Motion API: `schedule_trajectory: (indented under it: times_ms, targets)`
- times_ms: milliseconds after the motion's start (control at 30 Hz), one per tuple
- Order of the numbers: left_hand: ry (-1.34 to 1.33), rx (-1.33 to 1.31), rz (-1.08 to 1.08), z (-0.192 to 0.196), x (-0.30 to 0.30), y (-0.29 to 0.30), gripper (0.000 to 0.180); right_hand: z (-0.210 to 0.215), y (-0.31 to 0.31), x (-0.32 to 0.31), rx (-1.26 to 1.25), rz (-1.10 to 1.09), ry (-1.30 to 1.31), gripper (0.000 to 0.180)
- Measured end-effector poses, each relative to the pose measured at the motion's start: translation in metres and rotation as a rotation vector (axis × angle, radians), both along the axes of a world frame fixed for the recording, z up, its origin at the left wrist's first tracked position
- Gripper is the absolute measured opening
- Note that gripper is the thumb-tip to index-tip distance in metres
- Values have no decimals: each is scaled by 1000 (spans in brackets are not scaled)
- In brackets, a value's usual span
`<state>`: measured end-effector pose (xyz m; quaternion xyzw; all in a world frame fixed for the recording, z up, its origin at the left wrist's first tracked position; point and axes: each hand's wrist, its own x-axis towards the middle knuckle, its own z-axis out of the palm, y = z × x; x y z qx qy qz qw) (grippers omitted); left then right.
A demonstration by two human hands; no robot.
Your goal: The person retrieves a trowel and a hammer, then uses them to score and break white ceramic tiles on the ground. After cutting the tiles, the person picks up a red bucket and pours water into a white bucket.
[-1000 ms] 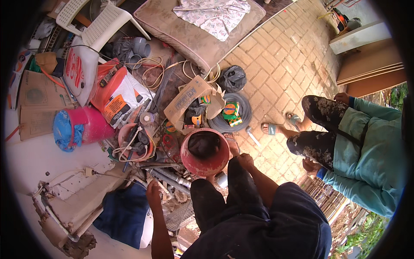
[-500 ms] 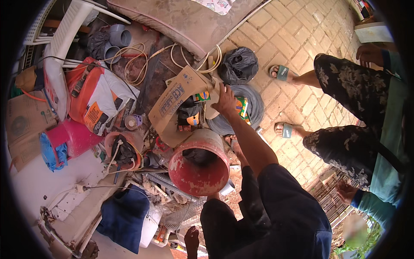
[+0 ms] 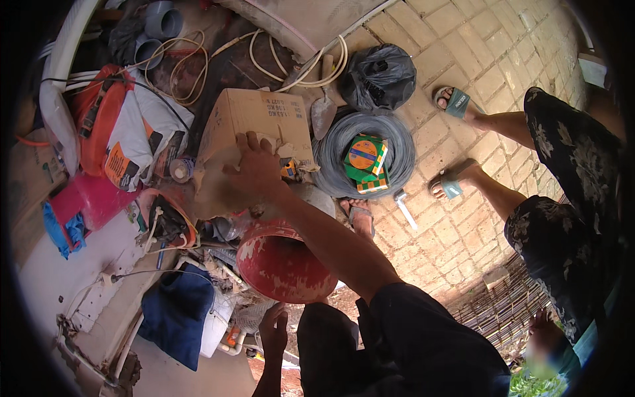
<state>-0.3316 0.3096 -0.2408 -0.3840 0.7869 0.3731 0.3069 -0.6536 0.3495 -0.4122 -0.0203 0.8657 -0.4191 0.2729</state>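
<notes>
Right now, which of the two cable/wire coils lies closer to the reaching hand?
The grey wire coil with the green-and-orange packet on it, just beside the right hand on the cardboard box. The cream cable loops lie further up.

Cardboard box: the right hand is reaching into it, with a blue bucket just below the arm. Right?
Not quite. The bucket is red, not blue, as the head view shows. The right hand does reach to the cardboard box, with the bucket just below the arm.

Sunlit tan brick paving (image 3: 456, 53) covers the ground. At its lower right edge lies a dark slatted metal grate (image 3: 509, 308); left of the paving stretches a pale, dusty concrete slab (image 3: 49, 278).
</notes>
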Motion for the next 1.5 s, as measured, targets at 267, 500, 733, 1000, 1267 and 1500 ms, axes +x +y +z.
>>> schedule_trajectory:
  times_ms: [267, 500, 733, 1000, 1267, 1500]
  targets:
    - [479, -44, -16, -147, -184, 2, 29, -29, 3, -5, -249, -215, -88, 70]
    - [517, -141, -56, -264, -263, 7, 22, -29, 46, -17, -325, -109, -95, 59]
    - [554, -125, 135, -251, -291, 5, 13, -162, 117, -37, -749, -1035, -315, 37]
    - [675, -9, -144, -236, -320, -57, 18, -358, 142, -71, 488, 229, 287, 39]
    - [629, 445, 154, -218, -316, -51, 14, -418, 137, -136, 689, -95, 12, 57]
    - [446, 625, 260, -212, -319, -64, 17, -415, 162, -136, 1006, 788, 823, 37]
